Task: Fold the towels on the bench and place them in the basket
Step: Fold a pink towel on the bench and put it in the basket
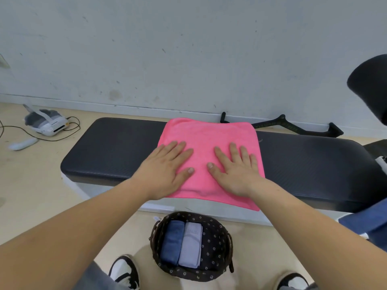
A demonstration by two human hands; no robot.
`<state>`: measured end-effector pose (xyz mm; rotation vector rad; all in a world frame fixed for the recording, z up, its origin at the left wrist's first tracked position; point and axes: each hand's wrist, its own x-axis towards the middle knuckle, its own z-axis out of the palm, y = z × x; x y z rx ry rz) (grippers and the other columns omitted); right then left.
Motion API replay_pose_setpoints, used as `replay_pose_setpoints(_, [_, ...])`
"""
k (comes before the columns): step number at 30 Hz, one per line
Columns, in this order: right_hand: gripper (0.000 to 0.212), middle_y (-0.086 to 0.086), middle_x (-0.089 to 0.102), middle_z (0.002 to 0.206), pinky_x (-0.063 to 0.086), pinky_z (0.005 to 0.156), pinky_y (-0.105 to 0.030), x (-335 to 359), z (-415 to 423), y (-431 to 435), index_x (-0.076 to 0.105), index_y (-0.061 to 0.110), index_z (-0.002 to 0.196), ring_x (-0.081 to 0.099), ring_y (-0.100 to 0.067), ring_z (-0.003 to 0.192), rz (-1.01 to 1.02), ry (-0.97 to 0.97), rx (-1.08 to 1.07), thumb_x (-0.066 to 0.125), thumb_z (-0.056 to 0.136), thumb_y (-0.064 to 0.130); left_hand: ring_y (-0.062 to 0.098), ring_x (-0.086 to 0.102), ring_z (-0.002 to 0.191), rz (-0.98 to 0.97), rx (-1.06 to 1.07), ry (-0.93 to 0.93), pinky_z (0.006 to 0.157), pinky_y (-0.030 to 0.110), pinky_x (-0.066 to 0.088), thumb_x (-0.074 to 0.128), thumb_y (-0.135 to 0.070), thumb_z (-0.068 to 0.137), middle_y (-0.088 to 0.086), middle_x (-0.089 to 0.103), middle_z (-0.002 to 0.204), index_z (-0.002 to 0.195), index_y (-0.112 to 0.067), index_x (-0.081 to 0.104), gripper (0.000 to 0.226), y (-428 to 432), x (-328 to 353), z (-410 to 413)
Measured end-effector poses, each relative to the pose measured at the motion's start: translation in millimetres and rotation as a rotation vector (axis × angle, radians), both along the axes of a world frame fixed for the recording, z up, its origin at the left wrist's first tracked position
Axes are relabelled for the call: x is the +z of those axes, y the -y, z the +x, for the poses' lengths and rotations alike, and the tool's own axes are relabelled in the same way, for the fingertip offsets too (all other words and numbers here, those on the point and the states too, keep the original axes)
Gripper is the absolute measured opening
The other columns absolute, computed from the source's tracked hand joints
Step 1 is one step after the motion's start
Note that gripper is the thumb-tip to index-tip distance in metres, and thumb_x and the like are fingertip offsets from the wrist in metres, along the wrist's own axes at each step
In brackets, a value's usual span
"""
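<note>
While hands [165, 166] [235, 171] press pink towel [207, 135], basket [216, 248] holds two folded towels [172, 241] [191, 243].

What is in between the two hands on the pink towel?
Only bare pink towel lies between the left hand and right hand, seen in the head view.

white device [48, 122] with cable on floor, black-and-white shoes [123, 272]

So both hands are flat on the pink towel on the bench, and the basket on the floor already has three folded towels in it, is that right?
Not three. The head view shows two in the basket: a dark blue towel beside a pale lilac towel. The left hand and right hand do lie flat on the pink towel on the bench.
</note>
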<state>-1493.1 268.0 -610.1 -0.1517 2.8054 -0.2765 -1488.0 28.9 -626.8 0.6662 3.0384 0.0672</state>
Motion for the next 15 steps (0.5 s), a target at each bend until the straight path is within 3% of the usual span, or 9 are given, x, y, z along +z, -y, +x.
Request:
replay_pose_setpoints(3, [0.063, -0.007, 0.002, 0.173, -0.003, 0.127, -0.050, 1, -14, -14, 0.022, 0.044, 0.160, -0.003, -0.035, 0.158, -0.097, -0.093, -0.083, 0.021, 0.101, 0.067, 0.015, 0.000, 0.159, 0.009, 0.024, 0.011, 0.130, 0.041, 0.003, -0.002, -0.073, 0.093, -0.003, 0.004, 0.173, 0.165, -0.032, 0.011, 0.084, 26, -1, -5])
replay_pose_setpoints(6, [0.057, -0.019, 0.038, 0.156, 0.026, 0.120, -0.050, 7, -24, -33, 0.049, 0.020, 0.148, 0.031, -0.041, 0.145, -0.105, -0.256, -0.221, 0.034, 0.104, 0.054, 0.015, 0.001, 0.160, 0.018, 0.037, 0.036, 0.130, 0.042, 0.002, -0.002, -0.072, 0.093, -0.004, 0.004, 0.173, 0.165, -0.031, 0.012, 0.084, 30, -1, -5])
replay_pose_setpoints(9, [0.043, -0.018, 0.055, 0.124, 0.046, 0.091, -0.046, 20, -26, -52, 0.059, 0.008, 0.121, 0.052, -0.041, 0.115, -0.144, -0.312, -0.380, 0.053, 0.098, 0.044, 0.031, 0.024, 0.155, 0.062, 0.064, -0.059, 0.126, 0.052, 0.016, 0.013, -0.064, 0.096, 0.007, 0.033, 0.166, 0.155, -0.020, 0.043, 0.079, 19, 5, -13])
replay_pose_setpoints(12, [0.025, -0.010, 0.060, 0.081, 0.044, 0.055, -0.033, 33, -25, -66, 0.057, 0.008, 0.086, 0.058, -0.029, 0.072, -0.356, -0.199, -0.503, 0.062, 0.093, 0.032, 0.044, 0.053, 0.134, 0.105, -0.044, -0.241, 0.115, 0.054, 0.036, 0.035, -0.043, 0.093, 0.022, 0.060, 0.140, 0.124, -0.004, 0.068, 0.060, -2, 10, -19])
replay_pose_setpoints(15, [0.026, -0.017, 0.063, 0.074, 0.053, 0.049, -0.032, 42, -15, -72, 0.069, -0.004, 0.093, 0.059, -0.026, 0.057, -0.616, 0.002, -0.635, 0.068, 0.092, 0.022, 0.040, 0.066, 0.114, 0.219, -0.185, -0.216, 0.106, 0.039, 0.042, 0.043, -0.030, 0.091, 0.020, 0.070, 0.121, 0.108, -0.002, 0.074, 0.046, -36, 13, -15])
